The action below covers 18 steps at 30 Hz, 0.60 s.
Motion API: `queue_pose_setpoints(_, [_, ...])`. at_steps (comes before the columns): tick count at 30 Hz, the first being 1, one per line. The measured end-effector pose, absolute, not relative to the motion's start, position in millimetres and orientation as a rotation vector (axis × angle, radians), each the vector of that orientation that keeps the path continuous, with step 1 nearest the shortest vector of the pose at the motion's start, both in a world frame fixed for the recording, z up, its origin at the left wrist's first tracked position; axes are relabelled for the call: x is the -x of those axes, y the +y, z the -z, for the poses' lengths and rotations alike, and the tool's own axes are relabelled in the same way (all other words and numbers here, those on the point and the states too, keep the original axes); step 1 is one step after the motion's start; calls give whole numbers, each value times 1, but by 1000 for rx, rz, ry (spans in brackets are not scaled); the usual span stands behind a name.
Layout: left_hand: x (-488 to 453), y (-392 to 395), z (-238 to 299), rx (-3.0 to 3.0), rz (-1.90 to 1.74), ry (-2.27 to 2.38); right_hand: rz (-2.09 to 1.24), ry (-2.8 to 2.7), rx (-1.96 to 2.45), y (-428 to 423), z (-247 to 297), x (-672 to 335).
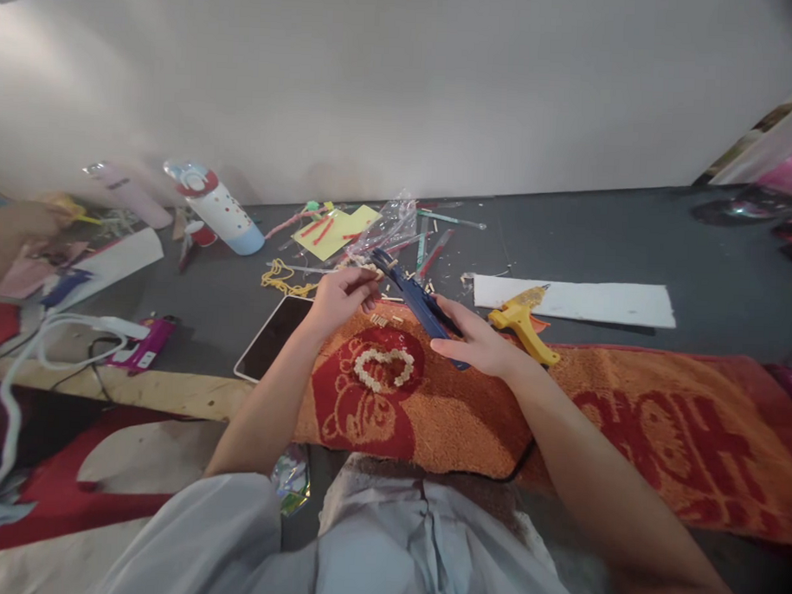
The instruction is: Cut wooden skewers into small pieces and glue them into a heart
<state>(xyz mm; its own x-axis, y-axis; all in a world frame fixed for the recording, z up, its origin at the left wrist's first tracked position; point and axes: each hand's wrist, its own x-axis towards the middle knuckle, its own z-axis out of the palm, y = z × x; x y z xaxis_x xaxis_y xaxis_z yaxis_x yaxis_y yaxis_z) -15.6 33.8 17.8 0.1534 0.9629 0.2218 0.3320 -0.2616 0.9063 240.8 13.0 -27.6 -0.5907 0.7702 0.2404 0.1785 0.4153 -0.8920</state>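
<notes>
My right hand is wrapped round the handles of a blue pliers-like hand tool. The tool slants up and left, and its head lies close to my left fingertips. My left hand is closed in a pinch on a pale, knobbly piece by the tool's head; whether the jaws touch it I cannot tell. Below my hands, a heart-shaped ring of small cream pieces lies on an orange and red towel. Several loose cream bits lie near the towel's top edge.
A yellow glue gun rests by a white strip at right. A tablet lies left of the towel. Behind are yellow paper, plastic wrap and glue sticks. A bottle stands tilted; another person's hand is far left.
</notes>
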Motion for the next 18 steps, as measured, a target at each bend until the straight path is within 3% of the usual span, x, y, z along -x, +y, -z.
queue_pose_setpoints(18, [18,33,-23,-1677,-1041,1220,-1275,-1983,744,11,23,-241])
